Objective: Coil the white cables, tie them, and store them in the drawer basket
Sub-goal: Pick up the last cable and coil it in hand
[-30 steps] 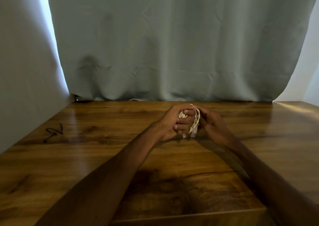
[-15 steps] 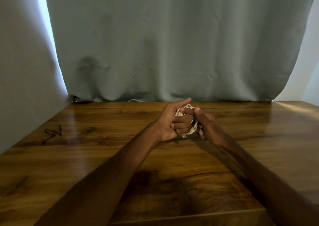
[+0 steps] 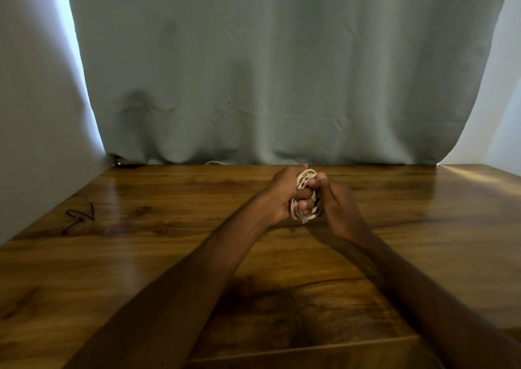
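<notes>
Above a wooden tabletop (image 3: 169, 256), the left hand (image 3: 282, 196) grips a coiled white cable (image 3: 306, 175) (loops bunched); the right hand (image 3: 337, 202) pinches its far side.

The table (image 3: 141, 256) before me is of dark brown wood, glossy, with a strong grain and pale reflections of light on its left part and in its far right corner. A thin black wire (image 3: 80, 218), bent in a zigzag, lies on it far to my left. At the far edge, under the curtain (image 3: 282, 72), a small white loop (image 3: 214, 162) shows; I cannot tell what it is.
</notes>
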Motion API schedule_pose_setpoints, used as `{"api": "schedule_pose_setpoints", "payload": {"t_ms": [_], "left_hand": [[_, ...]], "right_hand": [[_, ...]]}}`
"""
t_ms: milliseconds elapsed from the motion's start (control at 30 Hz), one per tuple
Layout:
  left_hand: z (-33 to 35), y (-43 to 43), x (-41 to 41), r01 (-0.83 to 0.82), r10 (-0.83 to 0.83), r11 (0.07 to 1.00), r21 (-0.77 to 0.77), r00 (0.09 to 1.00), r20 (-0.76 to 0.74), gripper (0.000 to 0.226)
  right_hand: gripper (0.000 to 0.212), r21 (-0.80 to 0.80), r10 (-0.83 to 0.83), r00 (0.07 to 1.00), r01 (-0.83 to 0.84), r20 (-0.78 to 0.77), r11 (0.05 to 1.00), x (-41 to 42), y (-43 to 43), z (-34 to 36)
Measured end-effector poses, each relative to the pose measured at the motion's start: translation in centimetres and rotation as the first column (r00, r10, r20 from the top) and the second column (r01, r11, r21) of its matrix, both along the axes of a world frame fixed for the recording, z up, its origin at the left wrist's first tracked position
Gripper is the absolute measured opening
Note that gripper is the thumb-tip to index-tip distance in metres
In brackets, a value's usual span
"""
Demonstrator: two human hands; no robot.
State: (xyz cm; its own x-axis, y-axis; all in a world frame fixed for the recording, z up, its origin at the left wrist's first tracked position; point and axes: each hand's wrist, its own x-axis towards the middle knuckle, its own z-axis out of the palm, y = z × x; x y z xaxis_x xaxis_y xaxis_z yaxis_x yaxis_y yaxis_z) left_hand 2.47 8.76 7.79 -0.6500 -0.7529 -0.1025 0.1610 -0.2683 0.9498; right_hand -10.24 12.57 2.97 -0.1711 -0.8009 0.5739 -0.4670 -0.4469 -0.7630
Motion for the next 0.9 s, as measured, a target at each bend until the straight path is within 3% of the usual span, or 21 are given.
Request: {"api": "schedule_pose_setpoints", "payload": {"t_ms": [67,167,267,367,500,600,733,833,900], "left_hand": [[-0.4,0.0,-0.6,-0.207,0.214,0.975,-0.086,0.973,0.083,0.049],[-1.0,-0.7,-0.5,-0.477,0.506,0.855,-0.201,0.853,0.126,0.033],[-1.6,-0.8,-0.1,-0.472,0.489,0.869,-0.146,0.865,0.11,0.04],[-1.9,-0.7,-0.3,-0.422,0.433,0.897,-0.13,0.898,0.076,0.048],[-1.7,-0.8,-0.5,-0.585,0.619,0.76,-0.283,0.784,0.041,0.033],[-1.6,-1.0,0.1,-0.624,0.706,0.642,-0.445,0.708,0.026,0.043],[-1.3,-1.4,0.8,-0.628,0.762,0.56,-0.541,0.646,0.039,0.048],[-1.2,-2.0,1.4,-0.615,0.802,0.488,-0.619,0.596,0.039,0.043],[-1.1,-2.1,1.8,-0.606,0.805,0.475,-0.638,0.592,0.036,0.043]], "right_hand": [[0.047,-0.089,-0.146,0.967,0.129,-0.211,0.988,-0.3,-0.1,-0.2],[0.054,-0.17,-0.215,0.918,0.166,-0.332,0.971,-0.2,-0.2,-0.2],[0.059,-0.195,-0.237,0.861,0.164,-0.45,0.967,0.2,0.0,-0.2],[0.043,-0.175,-0.248,0.899,0.195,-0.362,0.965,0.1,-0.2,-0.3],[0.033,-0.103,-0.041,0.986,0.024,-0.162,0.994,0.0,0.0,-0.1],[0.035,-0.091,0.05,0.996,-0.056,-0.075,0.994,-0.3,0.4,0.0],[0.029,-0.053,0.048,0.96,-0.065,-0.274,0.997,-1.1,-0.4,0.1],[0.026,-0.124,-0.052,0.886,-0.006,-0.46,0.992,-2.3,-0.9,0.1],[0.028,-0.136,-0.111,0.861,0.049,-0.497,0.99,-3.3,-1.3,-0.2]]}}
